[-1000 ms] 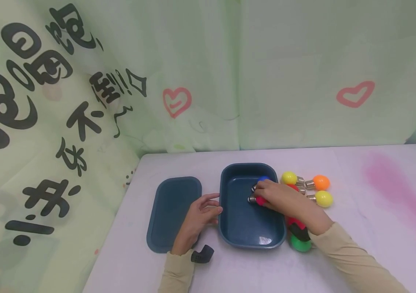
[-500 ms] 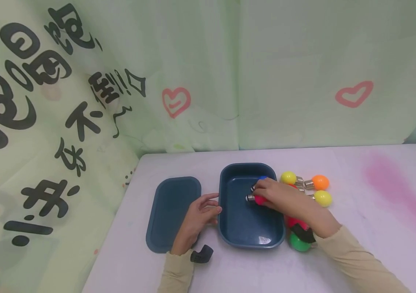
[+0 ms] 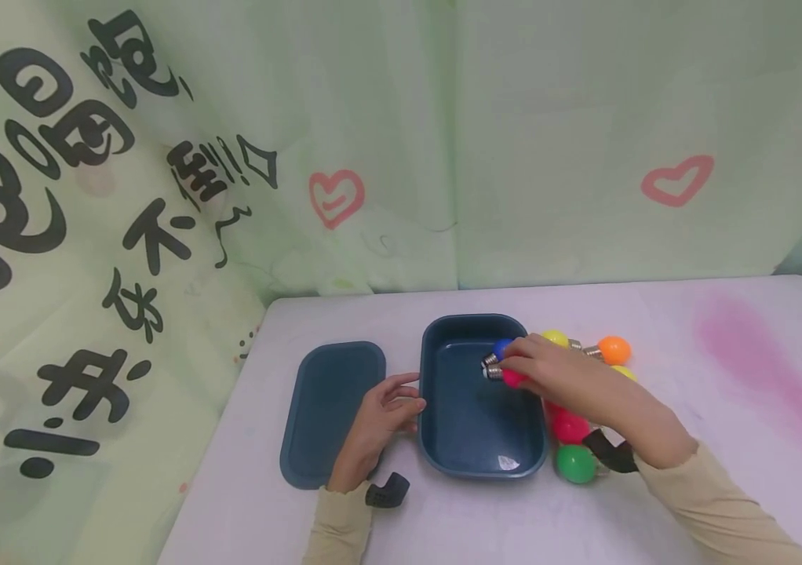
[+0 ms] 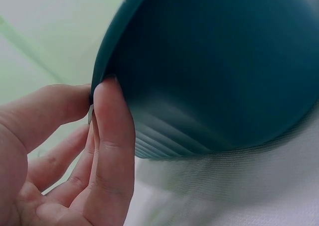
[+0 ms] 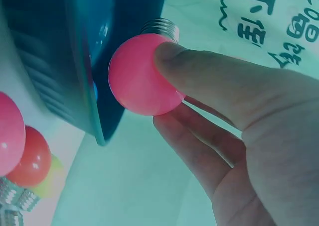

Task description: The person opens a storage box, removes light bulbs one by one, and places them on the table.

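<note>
My right hand [image 3: 556, 373] pinches a pink-red light bulb [image 5: 142, 74] between thumb and fingers, its metal screw base pointing left over the right part of a dark blue box [image 3: 482, 439]. A blue bulb [image 3: 502, 348] lies in the box close behind it. At the box's left side, my left hand [image 3: 385, 416] touches the rim and outer wall with its thumb and fingertips, the fingers loosely bent. In the left wrist view a finger lies against the ribbed wall of the box [image 4: 214, 76].
A flat blue lid [image 3: 330, 400] lies left of the box. Right of the box are several more bulbs: a green bulb [image 3: 576, 464], a red bulb [image 3: 570, 428], an orange bulb [image 3: 614, 350], and yellow ones partly hidden by the right arm. A curtain [image 3: 549, 141] hangs behind the table.
My right hand has shifted slightly right and up with the pink-red bulb, uncovering more of the blue bulb. The left hand keeps its place at the box.
</note>
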Demonstrator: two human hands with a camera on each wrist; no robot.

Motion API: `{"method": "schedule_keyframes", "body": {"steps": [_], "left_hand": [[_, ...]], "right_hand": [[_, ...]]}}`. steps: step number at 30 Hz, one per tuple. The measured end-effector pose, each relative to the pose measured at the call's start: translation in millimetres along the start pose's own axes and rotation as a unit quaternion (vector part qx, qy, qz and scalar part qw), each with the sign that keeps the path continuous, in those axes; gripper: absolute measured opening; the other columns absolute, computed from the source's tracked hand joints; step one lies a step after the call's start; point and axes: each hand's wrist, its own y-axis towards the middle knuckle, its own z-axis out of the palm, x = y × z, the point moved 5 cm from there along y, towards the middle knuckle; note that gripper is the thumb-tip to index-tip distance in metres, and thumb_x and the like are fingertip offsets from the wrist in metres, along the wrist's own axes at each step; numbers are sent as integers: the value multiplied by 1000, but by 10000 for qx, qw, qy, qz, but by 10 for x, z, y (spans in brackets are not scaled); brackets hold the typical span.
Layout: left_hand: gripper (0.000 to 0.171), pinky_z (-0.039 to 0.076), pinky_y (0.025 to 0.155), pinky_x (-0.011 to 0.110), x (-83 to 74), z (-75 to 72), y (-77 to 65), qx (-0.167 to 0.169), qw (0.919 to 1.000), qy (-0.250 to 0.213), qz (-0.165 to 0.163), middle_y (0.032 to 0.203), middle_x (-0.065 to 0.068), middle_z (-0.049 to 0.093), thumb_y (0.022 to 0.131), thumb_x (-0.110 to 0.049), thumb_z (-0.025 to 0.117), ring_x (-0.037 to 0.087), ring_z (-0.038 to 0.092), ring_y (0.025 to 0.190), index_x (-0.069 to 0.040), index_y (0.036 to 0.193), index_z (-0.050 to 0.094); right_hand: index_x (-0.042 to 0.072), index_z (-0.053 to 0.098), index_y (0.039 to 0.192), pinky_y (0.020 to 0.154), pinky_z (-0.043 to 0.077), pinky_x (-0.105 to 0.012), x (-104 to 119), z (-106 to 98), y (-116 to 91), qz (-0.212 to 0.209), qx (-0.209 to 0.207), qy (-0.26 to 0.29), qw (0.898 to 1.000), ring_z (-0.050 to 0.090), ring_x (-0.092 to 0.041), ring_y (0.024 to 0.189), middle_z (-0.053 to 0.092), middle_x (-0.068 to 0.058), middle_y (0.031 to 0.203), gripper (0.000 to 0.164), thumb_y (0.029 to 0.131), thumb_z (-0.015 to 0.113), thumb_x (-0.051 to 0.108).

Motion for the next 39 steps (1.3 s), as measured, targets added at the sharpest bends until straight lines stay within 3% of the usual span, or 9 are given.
{"method": "schedule_keyframes", "body": {"steps": [12, 23, 35, 39], "left_hand": [[50, 56, 70, 27, -30, 7, -26, 51, 9999, -91, 85, 105, 7, 66, 90, -15, 73, 13, 64, 86, -8, 137, 57], [48, 57, 70, 27, -15, 1, -10, 56, 9999, -106, 95, 106, 9, 67, 89, -15, 75, 14, 65, 86, -10, 134, 59], [48, 57, 68, 28, -2, 2, 0, 19, 9999, -101, 92, 104, 7, 67, 88, -15, 75, 14, 65, 84, -11, 134, 60], [48, 57, 68, 27, -8, 3, -3, 14, 9999, -105, 78, 104, 6, 66, 88, -16, 75, 13, 65, 84, -11, 134, 60]], "right_hand": [[10, 70, 117, 75, 60, -31, -79, -147, -193, 253, -169, 281, 9991, 60, -22, 105, 63, -6, 114, 47, 73, 86, 5], [10, 71, 116, 79, 59, -33, -209, -228, -400, 252, -478, -1, 9985, 61, -21, 106, 63, -4, 115, 46, 73, 86, 5], [11, 71, 118, 79, 59, -38, -360, -211, -591, 995, 46, 201, 9948, 61, -30, 108, 63, -9, 116, 47, 74, 87, 12], [10, 71, 117, 79, 59, -39, -397, -195, -656, 960, 21, 180, 9952, 61, -30, 106, 63, -9, 115, 47, 73, 87, 11]]}}
